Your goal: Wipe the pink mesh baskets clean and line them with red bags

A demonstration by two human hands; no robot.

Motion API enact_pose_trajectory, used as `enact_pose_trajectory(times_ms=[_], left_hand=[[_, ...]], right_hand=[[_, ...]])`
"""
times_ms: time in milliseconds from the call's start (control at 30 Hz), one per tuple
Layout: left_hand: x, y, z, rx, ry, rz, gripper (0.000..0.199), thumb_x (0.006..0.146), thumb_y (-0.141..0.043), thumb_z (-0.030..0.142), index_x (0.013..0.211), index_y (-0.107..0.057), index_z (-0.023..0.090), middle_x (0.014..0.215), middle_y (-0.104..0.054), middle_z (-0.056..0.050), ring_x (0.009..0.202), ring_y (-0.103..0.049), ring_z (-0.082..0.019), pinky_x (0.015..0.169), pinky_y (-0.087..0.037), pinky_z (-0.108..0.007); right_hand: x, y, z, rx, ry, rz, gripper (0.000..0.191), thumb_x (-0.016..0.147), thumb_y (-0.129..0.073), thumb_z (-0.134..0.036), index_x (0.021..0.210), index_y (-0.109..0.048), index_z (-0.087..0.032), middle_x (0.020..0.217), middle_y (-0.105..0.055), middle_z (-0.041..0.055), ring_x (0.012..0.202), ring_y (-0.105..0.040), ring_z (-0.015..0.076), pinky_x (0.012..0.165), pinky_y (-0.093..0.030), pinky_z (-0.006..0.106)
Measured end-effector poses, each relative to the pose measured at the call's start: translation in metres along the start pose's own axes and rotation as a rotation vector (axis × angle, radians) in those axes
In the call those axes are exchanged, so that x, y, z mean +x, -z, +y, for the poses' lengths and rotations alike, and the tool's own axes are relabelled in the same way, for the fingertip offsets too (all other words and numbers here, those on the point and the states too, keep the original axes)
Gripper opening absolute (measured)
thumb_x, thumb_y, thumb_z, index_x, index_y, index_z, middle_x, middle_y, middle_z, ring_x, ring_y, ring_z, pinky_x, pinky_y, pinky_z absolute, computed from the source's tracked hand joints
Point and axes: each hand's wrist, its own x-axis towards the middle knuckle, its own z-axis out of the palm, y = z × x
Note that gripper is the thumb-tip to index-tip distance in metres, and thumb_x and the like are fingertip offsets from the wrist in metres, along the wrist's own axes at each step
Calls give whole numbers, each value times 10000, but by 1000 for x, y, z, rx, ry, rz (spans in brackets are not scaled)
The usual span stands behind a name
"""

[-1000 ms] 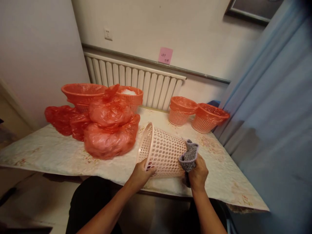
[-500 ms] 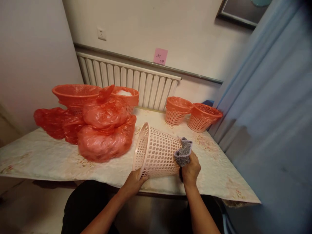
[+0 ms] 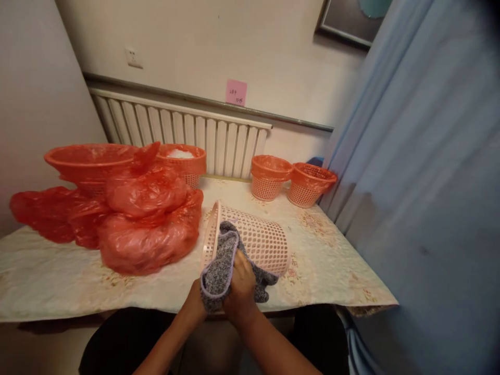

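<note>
A pale pink perforated basket [image 3: 250,239] lies on its side near the front edge of the table [image 3: 332,260], its open mouth turned left and toward the person, its base pointing right. Lying this way, the rim and side wall come within easy reach of both hands.

The right hand [image 3: 242,284] is clenched around a grey speckled cloth [image 3: 221,263] and presses it against the basket's rim and near wall; the cloth drapes over the rim, and a loose end trails out to the right under the wrist. The left hand [image 3: 194,302] is mostly hidden behind the cloth. It sits at the lower edge of the rim, seemingly to steady the basket against the rubbing, but whether its grip is closed on the rim cannot be told.

The basket is thin plastic with a tapered body, a grid of round holes and a plain band at the rim. It has no liner.

To the left, just apart from the basket, a heap of filled red plastic bags [image 3: 144,229] rests on the table. Behind them stand two baskets lined with red bags [image 3: 183,159]. Two more lined baskets [image 3: 291,182] stand at the far right, before the radiator [image 3: 175,135]. A blue curtain [image 3: 422,182] hangs along the right.
</note>
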Motion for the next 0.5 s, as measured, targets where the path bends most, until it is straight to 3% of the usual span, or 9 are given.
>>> enact_pose_trajectory(times_ms=[100, 233, 400, 500], left_hand=[[0, 0, 5, 43, 8, -14, 209, 669, -651, 351, 778, -718, 186, 822, -763, -67, 903, -674, -306, 852, -544, -404], [2, -2, 7, 4, 58, -40, 343, 681, -648, 346, 948, -699, 138, 930, -769, -72, 916, -695, -288, 881, -535, -403], [6, -4, 5, -32, 79, -60, 392, 673, -656, 335, 992, -681, 109, 973, -766, -96, 930, -700, -291, 877, -534, -404], [9, -8, 7, -25, 98, -67, 405, 670, -653, 336, 1005, -681, 110, 996, -761, -100, 964, -690, -299, 901, -521, -413]], right_hand=[[6, 11, 19, -36, 47, -42, 377, 882, -479, -109, 1243, -563, -183, 1267, -606, 118, 1276, -489, 265, 1045, -445, 488], [8, 32, 55, -78, -31, -93, 357, 889, -476, -99, 1217, -581, -192, 1255, -614, 100, 1259, -499, 236, 1069, -408, 496], [-6, 66, 107, -205, -188, 3, 294, 887, -525, -163, 1168, -609, -185, 1204, -634, 105, 1197, -530, 233, 1033, -422, 468], [-14, 84, 132, -257, -364, 84, 220, 892, -531, -232, 1067, -649, -172, 1106, -664, 102, 1080, -586, 235, 947, -463, 422]])
